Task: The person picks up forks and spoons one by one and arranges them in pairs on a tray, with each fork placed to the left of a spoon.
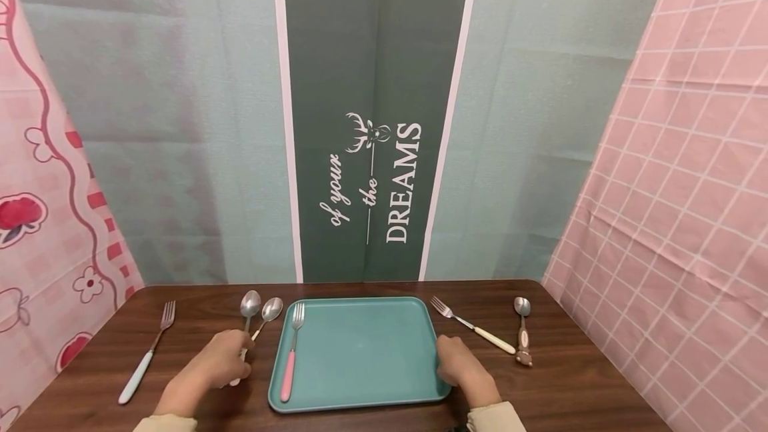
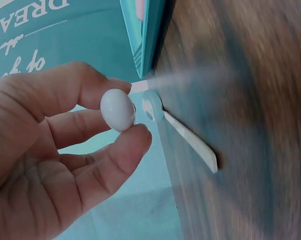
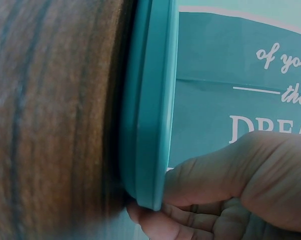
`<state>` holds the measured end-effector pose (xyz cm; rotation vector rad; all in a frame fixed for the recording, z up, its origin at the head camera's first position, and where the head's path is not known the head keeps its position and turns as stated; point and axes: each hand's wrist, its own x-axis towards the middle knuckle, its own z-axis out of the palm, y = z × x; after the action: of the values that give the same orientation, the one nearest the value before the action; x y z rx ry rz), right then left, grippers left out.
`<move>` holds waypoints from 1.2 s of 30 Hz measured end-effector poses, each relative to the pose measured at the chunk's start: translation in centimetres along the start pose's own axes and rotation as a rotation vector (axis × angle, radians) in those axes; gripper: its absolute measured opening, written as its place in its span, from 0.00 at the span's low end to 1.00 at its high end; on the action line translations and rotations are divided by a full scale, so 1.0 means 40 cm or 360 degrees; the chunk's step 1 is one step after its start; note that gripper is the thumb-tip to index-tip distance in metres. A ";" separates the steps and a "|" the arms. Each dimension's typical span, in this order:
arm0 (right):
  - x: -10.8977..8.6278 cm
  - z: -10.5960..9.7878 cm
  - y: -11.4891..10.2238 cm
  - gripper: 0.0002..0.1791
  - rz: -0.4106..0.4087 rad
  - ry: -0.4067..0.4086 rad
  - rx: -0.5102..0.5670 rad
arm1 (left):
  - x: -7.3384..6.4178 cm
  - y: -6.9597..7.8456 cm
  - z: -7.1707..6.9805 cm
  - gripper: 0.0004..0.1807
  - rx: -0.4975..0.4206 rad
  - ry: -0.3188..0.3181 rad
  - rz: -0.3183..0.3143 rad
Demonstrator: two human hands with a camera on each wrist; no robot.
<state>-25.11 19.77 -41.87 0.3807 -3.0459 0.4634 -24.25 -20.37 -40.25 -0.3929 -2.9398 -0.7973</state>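
Note:
In the head view my left hand [image 1: 219, 360] grips a spoon [image 1: 250, 303] by its pale handle. Thumb and fingers pinch the rounded white handle end in the left wrist view. Close beside it, a second spoon [image 1: 272, 309] lies on the table, its cream handle [image 2: 192, 141] seen in the left wrist view. A teal tray [image 1: 366, 352] lies flat in the middle, bearing a pink-handled fork [image 1: 289, 372] along its left side. My right hand [image 1: 462, 365] holds the tray's right rim, the thumb on its inner side and fingers at its outer edge [image 3: 153, 150].
A fork with a pale blue handle [image 1: 138, 375] lies at the far left of the brown wooden table [image 1: 558, 385]. Right of the tray are a cream-handled fork [image 1: 493, 339] and a spoon with a brown bear-shaped handle [image 1: 523, 339]. Fabric hangs behind and at both sides.

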 end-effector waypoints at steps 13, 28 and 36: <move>-0.002 -0.007 -0.003 0.10 0.0031 -0.0030 0.0021 | 0.009 0.056 0.040 0.16 -0.0030 0.0016 0.0077; -0.001 -0.007 -0.006 0.10 0.0019 -0.0017 0.0014 | 0.018 0.102 0.075 0.09 -0.0119 -0.0042 0.0266; -0.002 -0.008 -0.005 0.10 0.0039 -0.0031 0.0005 | 0.022 0.130 0.093 0.17 -0.0106 -0.0011 0.0232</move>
<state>-25.00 19.69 -41.50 0.3505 -3.0721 0.4686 -23.75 -13.95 -40.78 -0.6080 -2.8557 -0.8771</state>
